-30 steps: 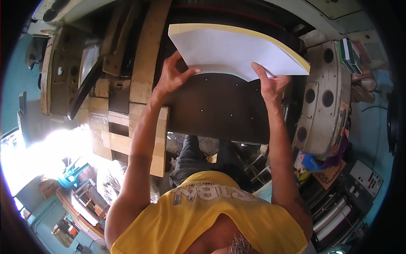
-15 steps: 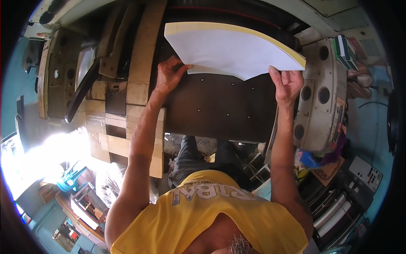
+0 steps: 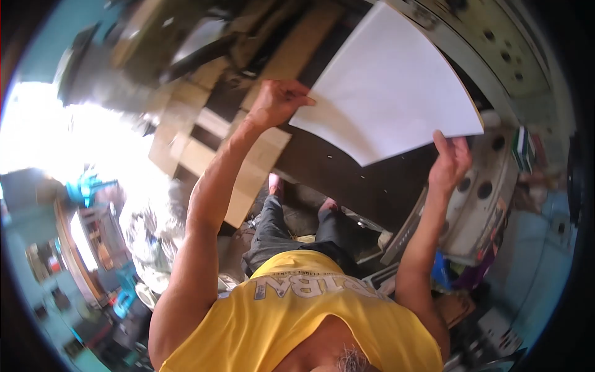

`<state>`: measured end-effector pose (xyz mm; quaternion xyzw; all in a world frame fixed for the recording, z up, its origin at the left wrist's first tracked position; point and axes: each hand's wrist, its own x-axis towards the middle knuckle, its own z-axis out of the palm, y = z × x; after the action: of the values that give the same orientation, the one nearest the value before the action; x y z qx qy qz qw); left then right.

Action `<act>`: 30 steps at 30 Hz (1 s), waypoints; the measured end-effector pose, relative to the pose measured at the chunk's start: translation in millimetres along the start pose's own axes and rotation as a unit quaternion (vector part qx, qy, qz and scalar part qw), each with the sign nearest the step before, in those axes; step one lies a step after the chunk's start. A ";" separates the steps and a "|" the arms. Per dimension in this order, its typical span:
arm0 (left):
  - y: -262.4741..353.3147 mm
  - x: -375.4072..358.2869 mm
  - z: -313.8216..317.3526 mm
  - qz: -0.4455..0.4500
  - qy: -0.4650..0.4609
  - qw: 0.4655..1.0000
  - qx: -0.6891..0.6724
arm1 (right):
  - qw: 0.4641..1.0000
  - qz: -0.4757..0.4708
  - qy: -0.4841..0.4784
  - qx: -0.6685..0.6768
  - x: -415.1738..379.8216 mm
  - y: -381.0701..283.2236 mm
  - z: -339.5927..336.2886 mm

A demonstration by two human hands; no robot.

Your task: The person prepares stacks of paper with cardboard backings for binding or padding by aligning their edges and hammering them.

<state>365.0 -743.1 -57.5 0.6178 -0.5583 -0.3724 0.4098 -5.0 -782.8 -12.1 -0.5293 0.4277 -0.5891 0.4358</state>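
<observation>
A stack of large white paper sheets (image 3: 396,80) is held up above the dark machine bed (image 3: 347,161), its near edge bowed downward. My left hand (image 3: 280,102) pinches the left edge of the stack between thumb and fingers. At the lower right corner, my right hand (image 3: 450,160) grips the stack with the thumb on top and the fingers beneath. A thin yellow edge shows along the stack's right side. The underside of the stack is hidden.
To the left lie taped cardboard pieces (image 3: 204,149). A worn machine side panel with round holes (image 3: 480,192) stands at the right. Green and white boxes (image 3: 524,150) sit beyond it. Bright light washes out the left side.
The view has turned, so the scene appears rotated. The stack has tipped, showing more of its white face and less of the yellow edge. Both hands keep hold of it.
</observation>
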 end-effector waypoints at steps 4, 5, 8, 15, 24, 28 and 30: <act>29.2 -60.3 -79.3 -0.018 -0.025 0.996 0.085 | 0.996 0.083 -0.001 0.030 -41.1 -2.9 45.8; 27.3 -73.4 -98.3 -0.034 -0.039 0.994 0.091 | 0.991 0.124 0.008 0.048 -58.2 -5.6 63.6; -7.8 -99.5 -149.6 0.005 -0.083 0.987 0.135 | 0.972 0.214 0.027 0.091 -116.4 3.3 108.6; -108.9 -84.3 -257.1 -0.046 -0.258 0.951 0.164 | 0.917 0.350 0.109 0.157 -248.1 51.8 231.9; -164.4 25.9 -284.5 -0.037 -0.471 0.825 0.308 | 0.803 0.485 0.204 0.279 -299.8 74.8 333.6; -184.3 83.1 -275.5 -0.015 -0.564 0.739 0.368 | 0.769 0.499 0.221 0.333 -302.0 83.4 364.3; -182.3 104.9 -275.4 -0.075 -0.569 0.731 0.368 | 0.759 0.496 0.247 0.341 -299.3 83.2 385.3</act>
<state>698.3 -815.1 -119.4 0.4325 -0.7321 -0.4495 -0.2737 401.9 -531.3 -139.1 0.1041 0.4938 -0.5079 0.6981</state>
